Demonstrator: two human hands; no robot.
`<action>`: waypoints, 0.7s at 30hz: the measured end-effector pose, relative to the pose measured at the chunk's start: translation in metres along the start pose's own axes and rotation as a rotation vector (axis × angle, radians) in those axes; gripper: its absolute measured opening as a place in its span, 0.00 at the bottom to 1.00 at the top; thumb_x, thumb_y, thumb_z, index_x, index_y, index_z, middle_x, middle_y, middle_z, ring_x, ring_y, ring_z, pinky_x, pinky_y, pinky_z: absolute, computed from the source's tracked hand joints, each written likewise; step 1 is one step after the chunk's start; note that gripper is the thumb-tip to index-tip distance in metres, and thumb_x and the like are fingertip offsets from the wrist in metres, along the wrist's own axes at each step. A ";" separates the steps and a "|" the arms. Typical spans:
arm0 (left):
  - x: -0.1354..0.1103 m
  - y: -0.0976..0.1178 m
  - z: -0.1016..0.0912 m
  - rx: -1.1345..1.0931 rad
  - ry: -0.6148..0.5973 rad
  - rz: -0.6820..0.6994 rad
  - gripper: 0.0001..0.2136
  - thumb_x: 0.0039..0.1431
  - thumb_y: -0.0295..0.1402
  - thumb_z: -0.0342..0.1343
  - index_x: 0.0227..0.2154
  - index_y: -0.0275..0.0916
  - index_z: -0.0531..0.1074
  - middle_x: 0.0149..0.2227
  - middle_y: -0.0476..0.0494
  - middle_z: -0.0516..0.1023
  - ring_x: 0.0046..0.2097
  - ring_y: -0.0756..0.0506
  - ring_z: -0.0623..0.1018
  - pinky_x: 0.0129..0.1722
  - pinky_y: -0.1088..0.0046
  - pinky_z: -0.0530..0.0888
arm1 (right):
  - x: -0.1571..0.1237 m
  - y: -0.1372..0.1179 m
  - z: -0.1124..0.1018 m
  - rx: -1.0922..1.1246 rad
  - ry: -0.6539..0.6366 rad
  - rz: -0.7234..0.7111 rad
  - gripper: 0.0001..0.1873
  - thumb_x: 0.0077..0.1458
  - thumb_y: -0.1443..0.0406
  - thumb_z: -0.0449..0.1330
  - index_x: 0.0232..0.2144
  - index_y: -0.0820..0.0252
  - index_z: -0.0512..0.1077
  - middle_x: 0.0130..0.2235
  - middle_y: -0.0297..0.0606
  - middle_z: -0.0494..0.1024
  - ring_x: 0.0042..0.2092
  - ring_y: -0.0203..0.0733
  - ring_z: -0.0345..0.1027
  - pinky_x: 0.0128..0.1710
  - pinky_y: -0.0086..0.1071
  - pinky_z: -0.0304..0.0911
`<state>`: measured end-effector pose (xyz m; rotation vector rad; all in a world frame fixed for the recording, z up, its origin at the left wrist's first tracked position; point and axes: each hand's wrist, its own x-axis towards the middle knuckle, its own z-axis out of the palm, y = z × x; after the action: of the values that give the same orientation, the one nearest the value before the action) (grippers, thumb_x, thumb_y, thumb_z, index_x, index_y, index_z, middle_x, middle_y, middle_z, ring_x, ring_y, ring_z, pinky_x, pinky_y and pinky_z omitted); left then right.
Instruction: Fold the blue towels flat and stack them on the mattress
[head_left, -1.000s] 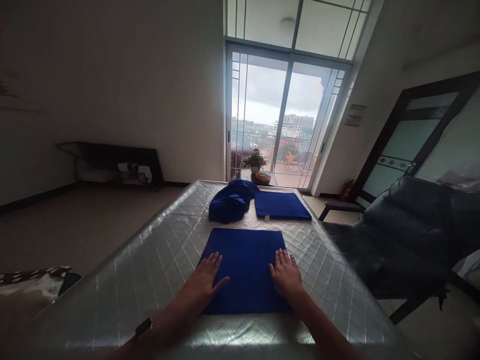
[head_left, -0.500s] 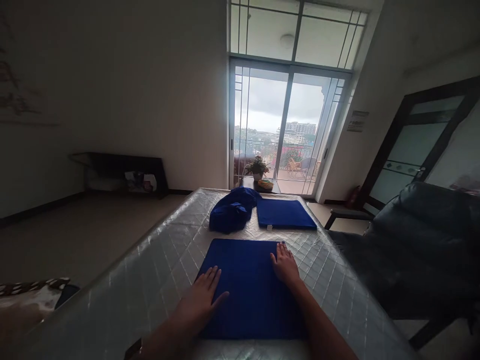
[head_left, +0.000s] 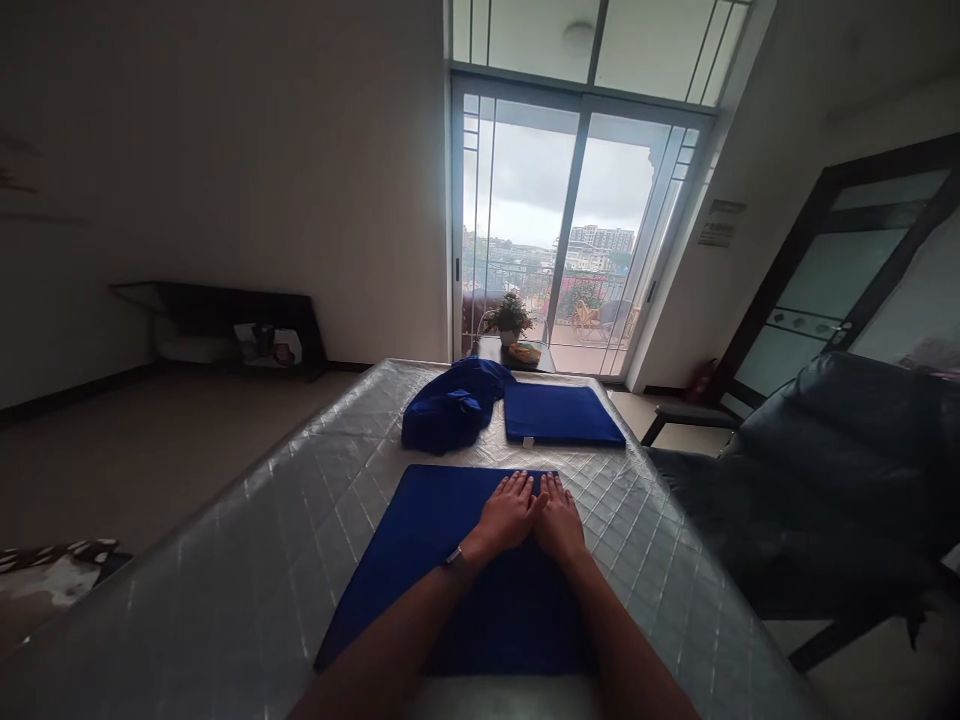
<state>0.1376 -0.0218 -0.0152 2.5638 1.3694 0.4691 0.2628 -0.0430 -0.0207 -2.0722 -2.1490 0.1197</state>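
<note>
Left hand [head_left: 507,515] shifted across blue fabric [head_left: 431,525], now beside right hand [head_left: 559,520].

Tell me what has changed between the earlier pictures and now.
The left hand moved right and forward across the flat blue fabric square to lie beside the right hand near the far right corner. The crumpled blue cloth and farther flat blue square stayed.

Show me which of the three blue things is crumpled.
The far heap, left of the tagged square. That square and the near one, under the left hand and right hand, lie flat.
</note>
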 end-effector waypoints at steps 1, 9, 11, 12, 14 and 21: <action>-0.003 -0.007 0.000 0.005 0.000 -0.005 0.38 0.66 0.52 0.25 0.64 0.26 0.56 0.67 0.29 0.55 0.69 0.38 0.53 0.67 0.56 0.52 | 0.000 -0.001 0.000 0.008 0.004 0.004 0.32 0.65 0.62 0.37 0.67 0.73 0.46 0.70 0.45 0.45 0.70 0.43 0.33 0.66 0.37 0.34; -0.053 -0.099 -0.039 0.157 0.028 -0.258 0.40 0.66 0.55 0.26 0.64 0.23 0.53 0.67 0.28 0.55 0.69 0.36 0.53 0.66 0.55 0.51 | 0.002 -0.005 -0.002 0.057 0.013 0.048 0.33 0.66 0.58 0.36 0.67 0.72 0.46 0.70 0.44 0.45 0.70 0.41 0.33 0.66 0.37 0.30; -0.065 -0.122 -0.049 0.177 0.041 -0.328 0.41 0.65 0.55 0.26 0.64 0.21 0.52 0.67 0.26 0.55 0.68 0.34 0.53 0.66 0.53 0.51 | 0.002 -0.005 -0.002 0.044 0.018 0.042 0.33 0.66 0.58 0.36 0.67 0.72 0.47 0.69 0.44 0.46 0.70 0.43 0.34 0.66 0.37 0.31; -0.071 -0.132 -0.052 0.188 0.047 -0.365 0.41 0.65 0.56 0.27 0.64 0.21 0.52 0.67 0.26 0.54 0.68 0.34 0.53 0.66 0.53 0.51 | 0.002 -0.005 -0.002 0.038 0.018 0.039 0.33 0.66 0.58 0.36 0.67 0.73 0.47 0.69 0.45 0.46 0.70 0.43 0.34 0.66 0.37 0.31; -0.078 -0.144 -0.054 0.205 0.052 -0.423 0.41 0.64 0.56 0.28 0.65 0.21 0.51 0.67 0.26 0.54 0.69 0.34 0.53 0.66 0.55 0.51 | 0.003 -0.004 -0.002 0.028 0.009 0.042 0.33 0.66 0.58 0.37 0.67 0.73 0.47 0.69 0.45 0.46 0.70 0.44 0.35 0.66 0.38 0.32; -0.077 -0.151 -0.047 0.219 0.050 -0.459 0.42 0.63 0.58 0.28 0.65 0.23 0.51 0.68 0.29 0.52 0.69 0.37 0.51 0.67 0.58 0.50 | 0.012 0.003 -0.005 0.021 0.000 0.021 0.32 0.66 0.58 0.37 0.67 0.70 0.48 0.69 0.43 0.47 0.70 0.41 0.34 0.66 0.37 0.32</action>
<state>-0.0359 -0.0013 -0.0338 2.2871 2.0524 0.3167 0.2660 -0.0311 -0.0154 -2.0833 -2.1170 0.1441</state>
